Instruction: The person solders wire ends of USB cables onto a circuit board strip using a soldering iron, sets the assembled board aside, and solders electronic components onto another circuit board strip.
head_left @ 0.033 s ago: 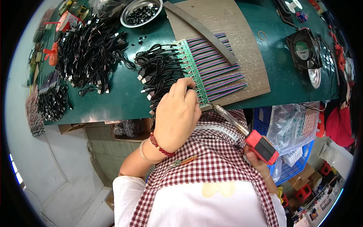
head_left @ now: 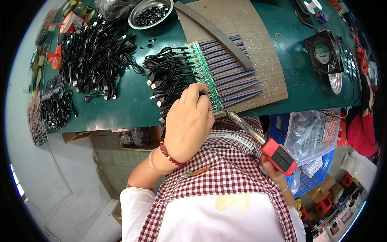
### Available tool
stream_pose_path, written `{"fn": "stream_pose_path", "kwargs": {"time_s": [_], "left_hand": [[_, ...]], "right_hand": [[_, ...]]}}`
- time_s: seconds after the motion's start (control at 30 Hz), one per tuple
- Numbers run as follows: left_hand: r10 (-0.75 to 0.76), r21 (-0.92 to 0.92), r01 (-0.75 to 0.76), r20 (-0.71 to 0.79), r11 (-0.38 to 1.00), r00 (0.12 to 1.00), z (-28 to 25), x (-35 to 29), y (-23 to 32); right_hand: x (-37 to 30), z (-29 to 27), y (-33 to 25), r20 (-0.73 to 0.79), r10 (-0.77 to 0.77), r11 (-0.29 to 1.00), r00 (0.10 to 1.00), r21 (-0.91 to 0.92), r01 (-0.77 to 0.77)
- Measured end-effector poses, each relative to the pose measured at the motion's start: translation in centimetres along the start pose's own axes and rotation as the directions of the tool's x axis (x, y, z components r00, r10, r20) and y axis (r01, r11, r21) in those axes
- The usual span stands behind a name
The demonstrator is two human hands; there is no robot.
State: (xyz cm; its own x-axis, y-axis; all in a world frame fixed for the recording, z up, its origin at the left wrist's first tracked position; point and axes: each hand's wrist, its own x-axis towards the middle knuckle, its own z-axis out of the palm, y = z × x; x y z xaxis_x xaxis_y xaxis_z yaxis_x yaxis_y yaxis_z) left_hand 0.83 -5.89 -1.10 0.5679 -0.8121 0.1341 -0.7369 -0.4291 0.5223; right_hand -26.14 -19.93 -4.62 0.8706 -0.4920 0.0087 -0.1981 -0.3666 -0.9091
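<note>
My right hand (head_left: 275,172) is wrapped round the red and black handle of a soldering iron (head_left: 252,131), whose tip meets the near end of a green circuit board strip (head_left: 209,76). My left hand (head_left: 187,121) lies over the strip's left edge, fingers bent and drawn together; whatever they pinch is hidden beneath them. Black USB cables (head_left: 167,66) run to the strip's left side. Striped multicoloured ribbon wires (head_left: 238,82) fan out from its right side. A flat grey bar (head_left: 217,34) lies across the wires, all on a brown board (head_left: 266,60).
A large heap of black cables (head_left: 94,60) covers the table's left part. Behind stands a metal bowl (head_left: 151,14) of small black parts. A square black fan (head_left: 323,52) is at the right. Below the table edge are a blue crate (head_left: 316,177) and a plastic bag (head_left: 310,133).
</note>
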Motion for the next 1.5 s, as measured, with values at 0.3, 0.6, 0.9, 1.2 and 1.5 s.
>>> {"fn": "stream_pose_path", "kwargs": {"time_s": [0.3, 0.6, 0.9, 1.2, 1.5], "left_hand": [[0.007, 0.008, -0.007, 0.001, 1.000, 1.000, 0.2, 0.0, 0.0], [-0.003, 0.016, 0.003, 0.047, 1.000, 0.999, 0.3, -0.2, 0.1], [0.009, 0.038, -0.007, -0.032, 0.999, 0.999, 0.4, 0.0, 0.0], [-0.047, -0.016, 0.049, 0.109, 0.999, 0.993, -2.6, 0.9, -0.1], [-0.103, -0.274, 0.163, 0.220, 0.948, 0.970, -0.4, 9.8, -10.9]], "right_hand": [[0.9, 0.1, -1.3, 0.022, -0.007, 0.994, 1.000, -0.106, 0.009], [-1.2, 0.5, -0.1, -0.111, 0.237, 0.914, 0.965, 0.361, -0.183], [8.6, -0.6, -3.0, -0.157, 0.178, 0.561, 0.971, 0.827, 0.031], [17.3, 3.6, -3.8, 0.090, 0.170, 0.266, 0.981, 0.955, -0.134], [18.7, 1.8, -2.9, 0.056, 0.228, 0.295, 0.972, 0.948, -0.123]]}}
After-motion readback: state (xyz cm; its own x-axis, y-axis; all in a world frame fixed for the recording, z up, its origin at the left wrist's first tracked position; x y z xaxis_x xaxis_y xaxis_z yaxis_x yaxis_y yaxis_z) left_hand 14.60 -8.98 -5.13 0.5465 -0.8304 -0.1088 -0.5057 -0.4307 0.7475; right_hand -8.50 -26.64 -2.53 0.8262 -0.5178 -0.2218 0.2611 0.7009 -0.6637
